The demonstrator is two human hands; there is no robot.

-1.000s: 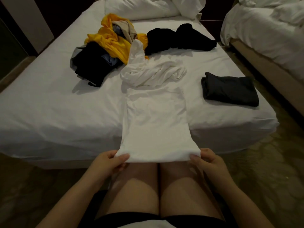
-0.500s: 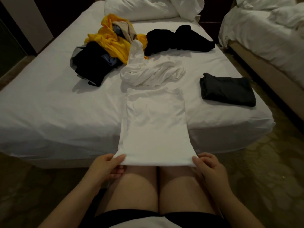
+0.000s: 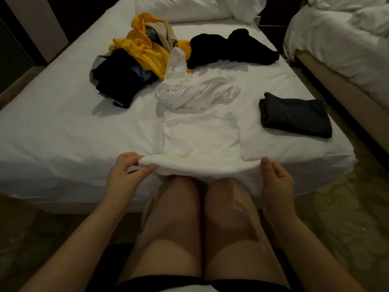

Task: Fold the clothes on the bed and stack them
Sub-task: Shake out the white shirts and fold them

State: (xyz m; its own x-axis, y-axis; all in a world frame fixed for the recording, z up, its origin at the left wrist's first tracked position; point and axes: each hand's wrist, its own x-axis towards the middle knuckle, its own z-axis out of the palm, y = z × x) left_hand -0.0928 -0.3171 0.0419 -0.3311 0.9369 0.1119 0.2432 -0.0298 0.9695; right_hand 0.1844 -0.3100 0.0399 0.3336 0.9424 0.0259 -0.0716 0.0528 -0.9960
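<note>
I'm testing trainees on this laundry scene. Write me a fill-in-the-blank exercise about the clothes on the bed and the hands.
1. The held garment, gripped by the left hand and the right hand, is ___ in colour.
2. The folded dark garment lies on the bed to the held garment's ___ side.
3. The brightest cloth in the unfolded heap at the rear left is ___.
Missing words: white; right; yellow.

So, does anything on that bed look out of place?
Nothing spilled or damaged. A yellow-and-black heap and a crumpled black garment lie unfolded farther up the bed, and the far end of the white garment is bunched.
</note>
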